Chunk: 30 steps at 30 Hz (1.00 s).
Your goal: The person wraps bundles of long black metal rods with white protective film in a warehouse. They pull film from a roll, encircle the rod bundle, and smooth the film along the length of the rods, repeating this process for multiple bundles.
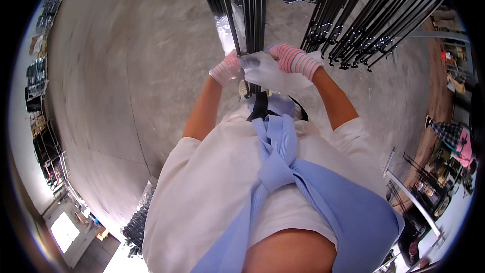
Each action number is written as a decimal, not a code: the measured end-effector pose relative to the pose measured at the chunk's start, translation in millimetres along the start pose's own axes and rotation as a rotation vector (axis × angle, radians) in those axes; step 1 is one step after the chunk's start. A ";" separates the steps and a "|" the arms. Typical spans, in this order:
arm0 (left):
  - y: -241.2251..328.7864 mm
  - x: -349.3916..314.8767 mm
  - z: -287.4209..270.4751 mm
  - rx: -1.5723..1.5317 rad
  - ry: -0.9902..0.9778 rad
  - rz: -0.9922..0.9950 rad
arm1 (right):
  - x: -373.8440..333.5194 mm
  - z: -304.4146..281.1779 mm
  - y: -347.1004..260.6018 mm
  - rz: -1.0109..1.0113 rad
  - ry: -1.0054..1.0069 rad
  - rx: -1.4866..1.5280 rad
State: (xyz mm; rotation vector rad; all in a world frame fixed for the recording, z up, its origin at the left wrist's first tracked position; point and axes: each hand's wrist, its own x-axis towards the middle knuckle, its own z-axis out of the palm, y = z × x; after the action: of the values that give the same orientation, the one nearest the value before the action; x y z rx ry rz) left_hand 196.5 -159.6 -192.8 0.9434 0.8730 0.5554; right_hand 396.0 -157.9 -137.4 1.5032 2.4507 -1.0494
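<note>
A bundle of long black rods stands upright in front of me, its near ends close to my body. Around it, at hand height, lies a translucent white wrapping sheet. My left hand, in a pink-and-white striped glove, is closed at the sheet's left end, beside the rods; its fingertips show faintly through the sheet. My right hand, gloved in the same stripes, has its fingers curled on the sheet's right part, to the right of the bundle. Part of both hands' grip is hidden by the sheet.
More black rods lean in rows at the far right. Clear plastic wrapping covers rods behind my left hand. Racks with dark goods line the left side. A person in a pink top is at the right edge, near a metal frame.
</note>
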 end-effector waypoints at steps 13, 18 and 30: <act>-39.0 23.0 -11.5 0.780 -0.187 0.428 | -34.1 78.2 -41.6 0.631 0.392 0.621; -23.2 7.9 4.6 0.277 -0.136 0.284 | -2.2 110.7 -25.9 0.308 0.586 1.047; 81.6 -8.8 23.3 1.942 0.074 -0.471 | 7.8 88.0 -4.9 -0.329 0.208 1.829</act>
State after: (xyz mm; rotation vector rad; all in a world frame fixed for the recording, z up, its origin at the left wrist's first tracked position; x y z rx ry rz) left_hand 207.7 -136.6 -111.3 2.2860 1.5872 -0.9721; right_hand 364.1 -205.1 -205.0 1.1408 1.3185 -3.7641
